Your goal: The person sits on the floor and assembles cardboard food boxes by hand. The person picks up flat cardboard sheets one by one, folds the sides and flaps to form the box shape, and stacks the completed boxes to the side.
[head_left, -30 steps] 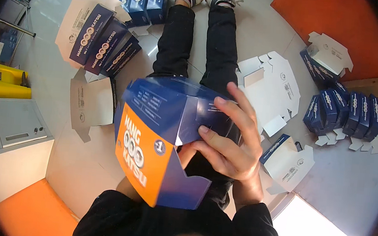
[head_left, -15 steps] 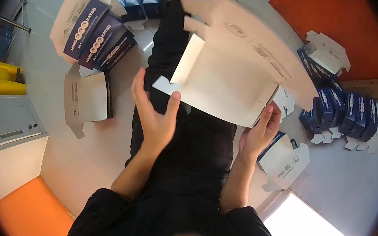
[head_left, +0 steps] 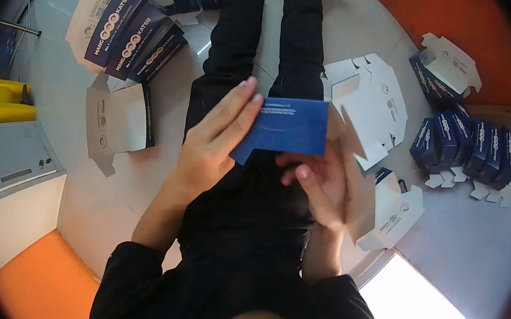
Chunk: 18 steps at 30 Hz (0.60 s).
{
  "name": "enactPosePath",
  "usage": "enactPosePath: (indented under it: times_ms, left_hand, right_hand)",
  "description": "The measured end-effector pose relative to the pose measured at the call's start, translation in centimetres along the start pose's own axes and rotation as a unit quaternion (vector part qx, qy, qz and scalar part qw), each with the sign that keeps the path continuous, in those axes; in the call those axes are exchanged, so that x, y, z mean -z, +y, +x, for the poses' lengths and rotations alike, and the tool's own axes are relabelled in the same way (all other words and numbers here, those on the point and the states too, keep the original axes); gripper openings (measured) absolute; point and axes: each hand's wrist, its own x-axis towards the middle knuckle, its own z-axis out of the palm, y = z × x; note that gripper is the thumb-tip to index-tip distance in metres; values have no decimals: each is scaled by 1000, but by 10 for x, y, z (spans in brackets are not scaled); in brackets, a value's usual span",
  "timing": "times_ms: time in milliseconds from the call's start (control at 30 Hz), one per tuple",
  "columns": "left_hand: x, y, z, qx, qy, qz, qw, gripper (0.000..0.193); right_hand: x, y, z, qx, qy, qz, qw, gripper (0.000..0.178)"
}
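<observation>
- Left hand: grip closed on the blue box, at its left end.
- Right hand: grip half-curled; I can't tell whether it holds.
- The blue box is over the legs.

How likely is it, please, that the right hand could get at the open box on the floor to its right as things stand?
Probably not directly: in this view, the flap of the held box stands between the right hand and the open box, so going around it seems needed.
</observation>
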Motion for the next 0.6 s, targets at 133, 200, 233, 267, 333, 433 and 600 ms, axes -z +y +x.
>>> enactPosePath:
  times_ms: [133,200,233,267,333,433,600]
  left_hand:
    - [6,6,4,-17,-67,36,997,60]
    - [12,19,2,30,-99,63,993,62]
    - [16,18,-7,46,-144,90,984,64]
    - [18,17,-11,31,-143,96,984,64]
    - [17,15,-14,0,-142,107,984,63]
    - [22,5,-17,-96,-84,58,990,58]
    - [18,8,-19,-125,-66,54,989,40]
  right_hand:
    - [-30,2,34,108,60,178,976,41]
    - [-29,5,38,102,54,175,978,36]
    - [-28,6,41,84,59,177,979,32]
    - [-28,11,42,73,61,201,975,30]
    - [-26,19,43,52,68,246,966,28]
    - [-25,9,43,46,61,279,957,27]
    - [-37,-20,33,49,117,281,951,33]
